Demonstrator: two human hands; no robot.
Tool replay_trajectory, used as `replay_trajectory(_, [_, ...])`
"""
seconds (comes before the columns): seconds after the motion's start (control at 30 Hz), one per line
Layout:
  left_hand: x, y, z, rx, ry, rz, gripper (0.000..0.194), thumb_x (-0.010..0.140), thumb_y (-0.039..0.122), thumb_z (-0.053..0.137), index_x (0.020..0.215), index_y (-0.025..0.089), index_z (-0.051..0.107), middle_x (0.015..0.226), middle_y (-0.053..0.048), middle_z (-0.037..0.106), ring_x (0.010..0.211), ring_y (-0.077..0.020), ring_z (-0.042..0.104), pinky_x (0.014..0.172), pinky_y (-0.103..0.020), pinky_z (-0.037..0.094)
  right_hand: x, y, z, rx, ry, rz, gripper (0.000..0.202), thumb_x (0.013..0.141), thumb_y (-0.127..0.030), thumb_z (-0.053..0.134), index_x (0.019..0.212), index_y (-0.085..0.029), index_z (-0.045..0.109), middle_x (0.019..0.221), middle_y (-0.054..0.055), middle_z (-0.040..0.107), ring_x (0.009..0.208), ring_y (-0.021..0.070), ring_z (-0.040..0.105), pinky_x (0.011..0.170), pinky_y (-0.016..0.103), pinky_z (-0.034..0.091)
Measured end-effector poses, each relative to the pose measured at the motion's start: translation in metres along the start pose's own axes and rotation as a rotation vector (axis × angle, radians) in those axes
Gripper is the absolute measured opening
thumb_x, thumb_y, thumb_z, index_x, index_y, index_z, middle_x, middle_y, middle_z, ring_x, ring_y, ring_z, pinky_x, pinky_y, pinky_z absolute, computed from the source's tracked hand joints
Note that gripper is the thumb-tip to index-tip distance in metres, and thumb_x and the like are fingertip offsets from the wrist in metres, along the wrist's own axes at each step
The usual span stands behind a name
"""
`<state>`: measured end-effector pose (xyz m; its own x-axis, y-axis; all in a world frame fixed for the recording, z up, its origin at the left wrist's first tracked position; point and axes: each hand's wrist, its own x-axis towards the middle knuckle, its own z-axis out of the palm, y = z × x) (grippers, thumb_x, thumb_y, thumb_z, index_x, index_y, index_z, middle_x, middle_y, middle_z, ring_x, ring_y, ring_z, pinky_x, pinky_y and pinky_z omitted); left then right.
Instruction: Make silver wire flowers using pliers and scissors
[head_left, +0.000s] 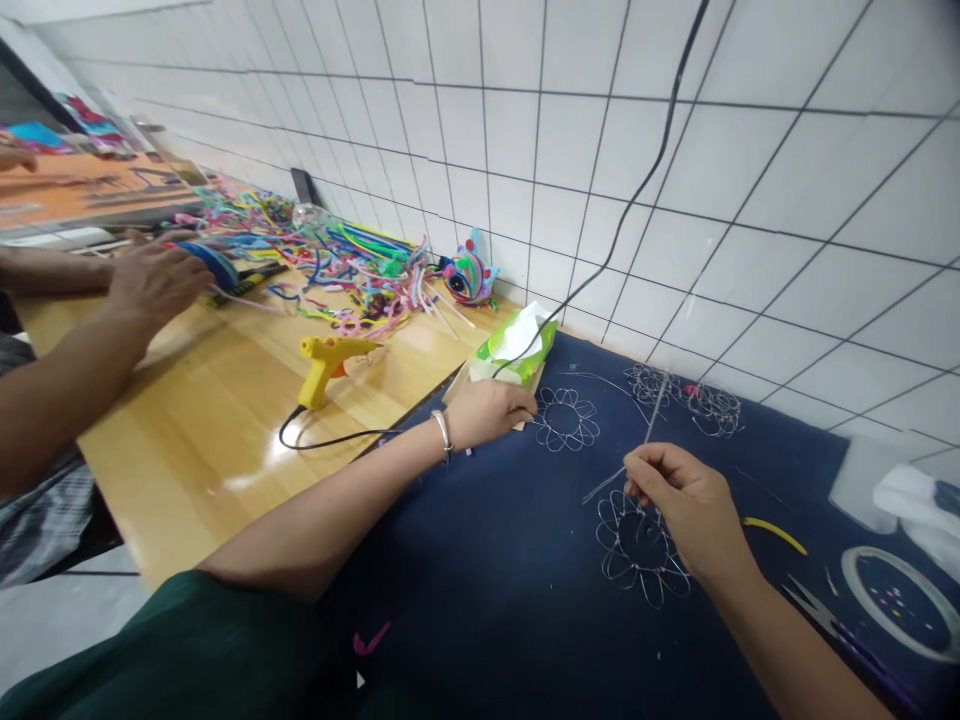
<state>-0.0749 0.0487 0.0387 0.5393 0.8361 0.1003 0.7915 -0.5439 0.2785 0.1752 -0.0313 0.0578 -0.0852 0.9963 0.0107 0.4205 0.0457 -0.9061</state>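
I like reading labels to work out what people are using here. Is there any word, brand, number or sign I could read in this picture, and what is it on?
No text can be read.
Green and white tissue pack: printing too blurred to read.
Yellow plastic glue gun: no legible marking.
Orange board at far left: dark shapes, too small and blurred to read.
White tiled wall: no signs.

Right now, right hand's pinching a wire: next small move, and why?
Probably lower the thin wire onto the wire flower beneath the right hand: the wire points up and away, and the left hand rests apart by the tissue pack.
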Motion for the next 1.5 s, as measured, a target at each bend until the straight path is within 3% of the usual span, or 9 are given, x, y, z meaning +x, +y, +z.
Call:
replay_trajectory(0.07, [-0.003,0.020,0.007,-0.383,0.005,0.089,0.017,0.082,0.027,0.051,0.089,0.018,0.063,0.088,-0.002,0.064,0.079,-0.0105,0.058,0.074,-0.021,0.044,-0.004,-0.006,0.001,-0.103,0.009,-0.036,0.021,0.079,-0.039,0.051,0.077,-0.020,0.058,0.064,0.000,0.057,0.059,0.0125,0.051,0.057,0.025,0.042])
replay_trajectory(0.13, [-0.007,0.040,0.014,-0.669,-0.077,0.104,0.019,0.081,0.029,0.053,0.090,0.016,0.063,0.082,-0.002,0.064,0.064,-0.0078,0.057,0.063,-0.019,0.046,-0.009,-0.013,0.003,-0.216,0.025,-0.110,0.018,0.079,-0.036,0.051,0.075,-0.021,0.059,0.066,0.000,0.057,0.060,0.0121,0.051,0.057,0.025,0.040])
replay_trajectory(0.27, [-0.015,0.068,0.021,-0.931,-0.138,0.139,0.021,0.077,0.028,0.058,0.091,0.014,0.063,0.079,-0.003,0.062,0.065,-0.0080,0.057,0.062,-0.019,0.047,-0.015,-0.019,0.010,-0.334,0.017,-0.261,0.014,0.080,-0.031,0.051,0.072,-0.022,0.059,0.069,-0.001,0.057,0.062,0.0109,0.051,0.058,0.023,0.039])
replay_trajectory(0.47, [-0.018,0.073,0.024,-0.893,-0.085,0.133,0.017,0.077,0.028,0.059,0.082,0.012,0.065,0.068,-0.002,0.062,0.064,-0.0084,0.057,0.061,-0.018,0.045,-0.016,-0.012,0.018,-0.311,-0.020,-0.314,0.014,0.081,-0.030,0.051,0.075,-0.023,0.061,0.071,-0.001,0.059,0.065,0.0111,0.052,0.061,0.023,0.040])
replay_trajectory(0.7, [-0.013,0.062,0.035,-0.876,-0.058,0.123,0.013,0.078,0.024,0.056,0.080,0.013,0.063,0.073,-0.002,0.063,0.065,-0.0076,0.057,0.062,-0.018,0.045,-0.012,-0.006,0.017,-0.215,0.027,-0.242,0.016,0.081,-0.034,0.050,0.080,-0.023,0.062,0.077,0.000,0.062,0.068,0.0128,0.055,0.064,0.025,0.043])
replay_trajectory(0.87, [-0.006,0.052,0.046,-0.834,-0.101,0.107,0.012,0.079,0.024,0.055,0.080,0.014,0.062,0.071,0.000,0.062,0.064,-0.0076,0.057,0.063,-0.019,0.045,-0.008,0.002,0.017,-0.174,0.049,-0.202,0.019,0.080,-0.037,0.051,0.082,-0.022,0.062,0.078,0.001,0.063,0.068,0.0140,0.056,0.063,0.026,0.044])
replay_trajectory(1.17, [-0.001,0.043,0.042,-0.778,-0.133,0.212,0.010,0.077,0.022,0.057,0.079,0.014,0.062,0.076,0.000,0.062,0.071,-0.0083,0.056,0.068,-0.019,0.042,-0.006,0.002,0.024,-0.174,0.089,-0.275,0.015,0.079,-0.033,0.053,0.082,-0.024,0.063,0.078,-0.001,0.063,0.066,0.0124,0.056,0.064,0.024,0.043])
replay_trajectory(1.5, [-0.004,0.048,0.046,-0.906,-0.080,0.121,0.009,0.076,0.022,0.058,0.078,0.014,0.061,0.074,0.000,0.061,0.069,-0.0079,0.054,0.065,-0.018,0.041,0.000,0.012,0.029,-0.169,0.008,-0.304,0.016,0.081,-0.031,0.049,0.081,-0.025,0.064,0.082,0.000,0.064,0.074,0.0144,0.059,0.070,0.027,0.045])
